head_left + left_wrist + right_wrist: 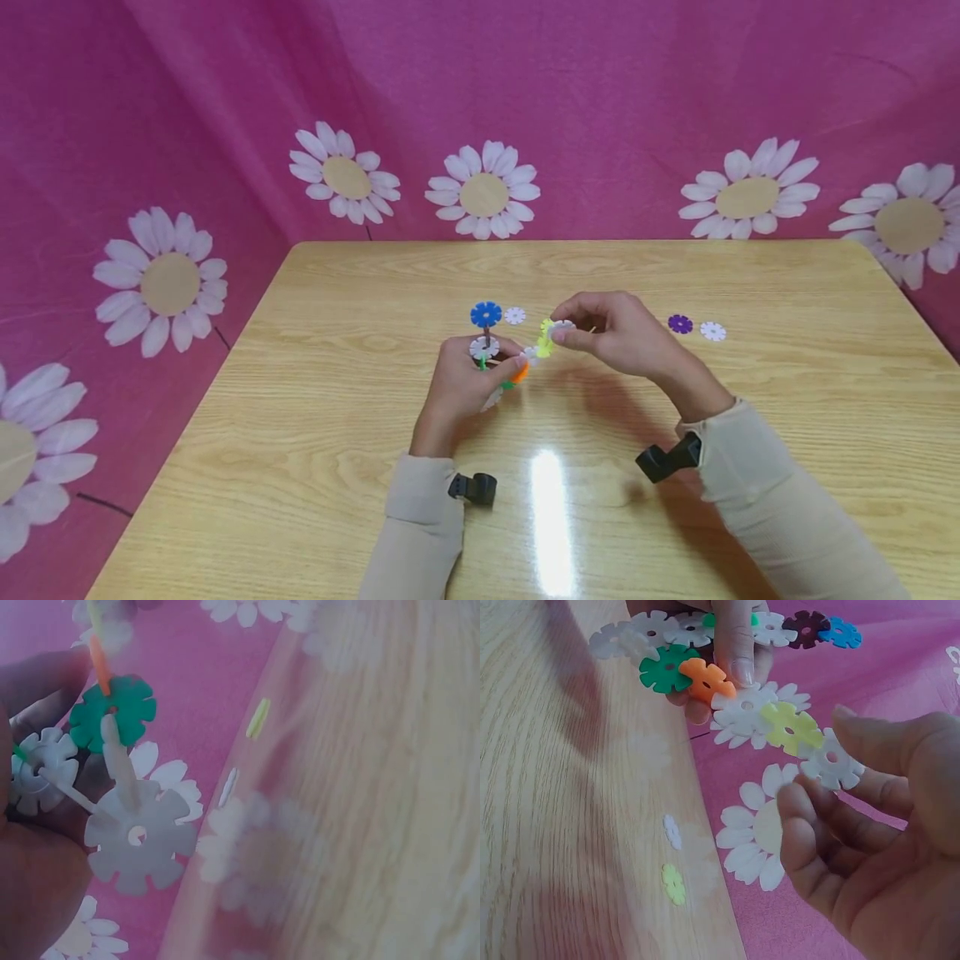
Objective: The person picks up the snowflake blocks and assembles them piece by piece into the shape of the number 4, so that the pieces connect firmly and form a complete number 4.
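Note:
My left hand [461,383] grips a branching chain of slotted plastic flower discs. One branch rises to a blue disc [486,314], past a dark brown disc [808,630] and several white ones. A second branch runs from a green disc [667,667] through an orange disc [706,681] and a white one to a yellow disc [791,729]. With thumb and fingertips, my right hand [618,333] pinches a white disc [832,761] that meets the yellow disc's edge. A larger-looking white disc [139,836] hangs below the left fingers in the left wrist view.
On the wooden table [337,417], a purple disc [680,323] and a loose white disc [713,331] lie to the right of the hands. Another white disc [515,316] lies just behind the left hand. A pink flowered cloth [600,108] hangs around the table.

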